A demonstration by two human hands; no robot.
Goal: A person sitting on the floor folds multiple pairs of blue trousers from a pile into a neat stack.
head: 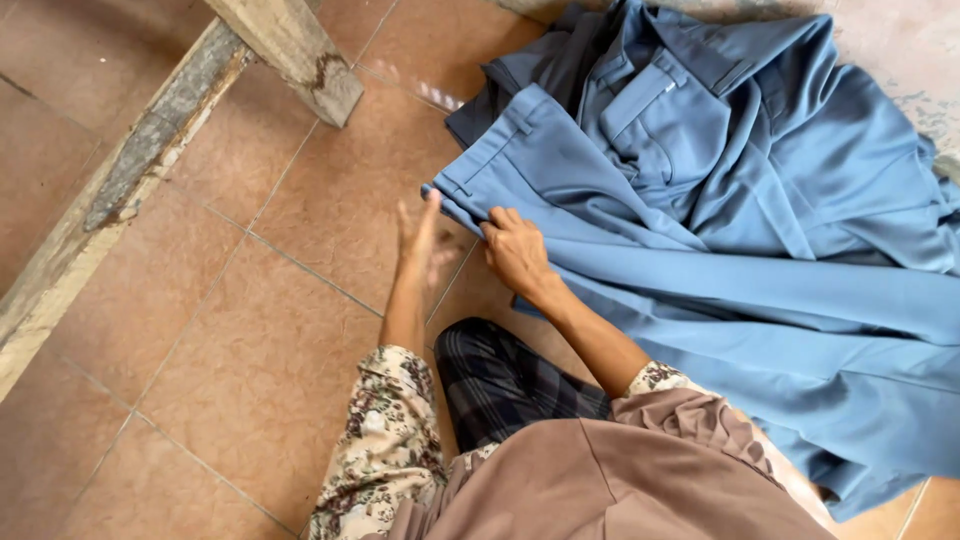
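Right hand (516,250) fingers curled, clamped on waistband edge of blue woven-fabric trousers (700,250), which spread rightward over tan floor tiles (250,370). Left hand (420,235) open, fingers apart, just left of that edge.

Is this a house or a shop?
Probably a home floor, though I can't be sure: brown floor tiles, rough wooden beams, and blue trousers spread on the ground under the right hand.

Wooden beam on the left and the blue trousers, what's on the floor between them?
In the head view, only bare tiled floor lies between the wooden beam and the blue trousers.
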